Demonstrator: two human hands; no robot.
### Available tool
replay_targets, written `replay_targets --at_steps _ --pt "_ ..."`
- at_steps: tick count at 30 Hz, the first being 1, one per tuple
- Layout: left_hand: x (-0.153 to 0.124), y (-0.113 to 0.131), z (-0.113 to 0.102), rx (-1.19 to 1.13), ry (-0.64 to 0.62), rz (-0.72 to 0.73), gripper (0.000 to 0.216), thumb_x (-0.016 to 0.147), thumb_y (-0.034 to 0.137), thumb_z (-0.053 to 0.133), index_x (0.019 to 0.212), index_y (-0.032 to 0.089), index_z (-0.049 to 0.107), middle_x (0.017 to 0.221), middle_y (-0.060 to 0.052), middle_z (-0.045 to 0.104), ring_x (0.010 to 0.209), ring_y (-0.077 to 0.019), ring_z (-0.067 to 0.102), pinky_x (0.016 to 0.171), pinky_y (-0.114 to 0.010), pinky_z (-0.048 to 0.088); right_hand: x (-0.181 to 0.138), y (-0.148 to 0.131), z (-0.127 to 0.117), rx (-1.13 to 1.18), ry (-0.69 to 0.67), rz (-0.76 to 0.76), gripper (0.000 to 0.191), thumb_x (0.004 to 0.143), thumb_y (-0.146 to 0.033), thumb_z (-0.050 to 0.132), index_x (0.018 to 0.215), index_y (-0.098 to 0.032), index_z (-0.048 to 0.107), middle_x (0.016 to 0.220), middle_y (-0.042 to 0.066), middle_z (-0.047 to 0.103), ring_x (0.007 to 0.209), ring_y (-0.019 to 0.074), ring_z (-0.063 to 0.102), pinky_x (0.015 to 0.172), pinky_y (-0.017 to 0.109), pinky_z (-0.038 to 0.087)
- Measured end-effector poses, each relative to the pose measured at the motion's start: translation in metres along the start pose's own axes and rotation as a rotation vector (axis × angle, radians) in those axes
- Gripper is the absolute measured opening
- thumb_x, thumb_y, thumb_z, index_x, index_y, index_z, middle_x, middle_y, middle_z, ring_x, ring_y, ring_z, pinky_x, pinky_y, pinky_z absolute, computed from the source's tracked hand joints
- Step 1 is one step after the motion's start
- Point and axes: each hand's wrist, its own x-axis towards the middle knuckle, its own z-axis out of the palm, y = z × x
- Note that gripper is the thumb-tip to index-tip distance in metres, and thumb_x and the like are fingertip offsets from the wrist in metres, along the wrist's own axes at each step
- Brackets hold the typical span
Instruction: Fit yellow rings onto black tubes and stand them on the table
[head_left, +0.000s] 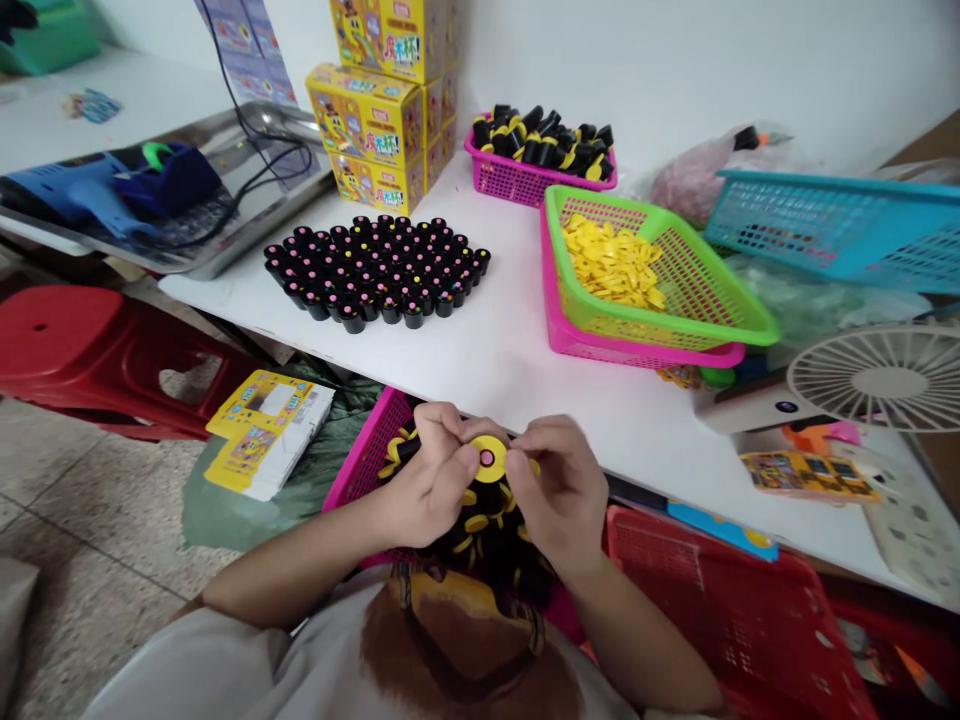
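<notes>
Held between both hands above my lap is a round yellow piece (pixel 474 470) with a black-ringed pink centre; its far side is hidden. My left hand (pixel 433 478) pinches its left edge between thumb and fingers. My right hand (pixel 559 482) grips the right edge the same way, and a bit of yellow shows by its fingers. Beneath them, a magenta basket (pixel 352 470) on my lap holds many small black cups with yellow rims (pixel 477 522). On the white table (pixel 495 350) ahead stand rows of black cups with mostly pink dots on top (pixel 375 270).
A green basket (pixel 720 290) of yellow pieces (pixel 611 262) sits in a magenta one. Behind it is a magenta basket (pixel 510 183) of black-and-yellow cups. Yellow boxes (pixel 367 115), a metal tray (pixel 247 205), a fan (pixel 892 382), a red crate (pixel 720 610) and a red stool (pixel 67 340) surround me.
</notes>
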Motion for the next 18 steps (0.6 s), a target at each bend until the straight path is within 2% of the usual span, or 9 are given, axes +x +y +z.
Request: replay_targets --at_steps 1,2,4,6,10,12,13,16,18 --pt "-0.001 0.002 0.003 -0.104 0.023 -0.075 0.021 0.107 0.047 0.033 0.101 0.028 0.024 0.1 0.0 0.062 0.094 -0.0176 0.061 0.089 -0.038 0.049 0.003 0.004 -0.002 -0.088 -0.034 -0.186 0.016 0.087 -0.036 0.078 0.098 -0.028 0.071 0.095 0.005 0.068 0.082 0.0188 0.069 0.069 0.033 0.061" --pt "-0.001 0.004 0.005 -0.212 0.043 -0.164 0.026 0.105 0.05 0.037 0.101 0.028 0.024 0.095 0.001 0.062 0.091 -0.018 0.062 0.084 -0.037 0.05 0.006 0.007 -0.005 -0.14 -0.107 -0.335 0.027 0.084 -0.036 0.081 0.109 -0.03 0.071 0.109 0.008 0.068 0.1 0.0237 0.069 0.083 0.039 0.062" --pt "0.001 0.009 0.01 -0.416 0.087 -0.361 0.034 0.096 0.054 0.047 0.099 0.028 0.026 0.088 0.003 0.059 0.082 -0.0172 0.063 0.071 -0.032 0.052 0.01 0.014 -0.008 -0.152 -0.279 -0.486 0.044 0.084 -0.03 0.081 0.125 -0.032 0.065 0.121 0.009 0.068 0.121 0.0275 0.065 0.1 0.045 0.059" --pt "0.003 0.015 0.014 -0.562 0.142 -0.525 0.039 0.087 0.054 0.056 0.098 0.029 0.028 0.088 0.005 0.056 0.073 -0.0139 0.062 0.06 -0.026 0.049 0.01 0.017 -0.007 -0.123 -0.35 -0.499 0.048 0.088 -0.017 0.071 0.132 -0.031 0.059 0.118 0.008 0.069 0.124 0.0258 0.064 0.105 0.045 0.057" --pt "0.005 0.018 0.021 -0.693 0.205 -0.682 0.045 0.079 0.052 0.063 0.099 0.029 0.031 0.084 0.006 0.049 0.058 -0.0083 0.052 0.046 -0.018 0.037 -0.001 0.014 -0.002 -0.137 -0.237 -0.453 0.049 0.087 -0.008 0.058 0.13 -0.031 0.06 0.112 0.008 0.07 0.114 0.0251 0.067 0.1 0.046 0.06" --pt "0.003 0.016 0.023 -0.737 0.18 -0.687 0.046 0.079 0.052 0.066 0.101 0.029 0.032 0.083 0.005 0.049 0.058 -0.0091 0.052 0.045 -0.018 0.035 -0.003 0.012 -0.004 -0.117 -0.205 -0.435 0.047 0.089 -0.011 0.06 0.131 -0.032 0.062 0.112 0.008 0.071 0.113 0.0248 0.068 0.1 0.046 0.06" --pt "0.001 0.014 0.023 -0.754 0.169 -0.655 0.046 0.08 0.052 0.066 0.102 0.03 0.032 0.085 0.005 0.051 0.059 -0.0097 0.053 0.046 -0.019 0.037 -0.002 0.011 -0.007 -0.077 -0.237 -0.402 0.044 0.091 -0.015 0.063 0.131 -0.033 0.063 0.113 0.007 0.072 0.113 0.0245 0.069 0.102 0.046 0.06" --pt "-0.006 0.009 0.019 -0.726 0.071 -0.465 0.037 0.092 0.052 0.059 0.105 0.031 0.031 0.092 0.004 0.057 0.066 -0.0124 0.059 0.057 -0.025 0.046 0.007 0.012 -0.022 0.113 -0.468 -0.233 0.042 0.089 -0.035 0.078 0.13 -0.036 0.069 0.121 0.006 0.075 0.121 0.0257 0.068 0.107 0.047 0.057" --pt "-0.008 0.009 0.013 -0.568 -0.073 -0.315 0.026 0.102 0.05 0.048 0.109 0.032 0.031 0.099 0.002 0.062 0.08 -0.0146 0.065 0.072 -0.03 0.051 0.013 0.014 -0.031 0.261 -0.559 -0.133 0.036 0.089 -0.038 0.079 0.124 -0.038 0.075 0.117 0.004 0.077 0.124 0.0253 0.067 0.108 0.048 0.056"
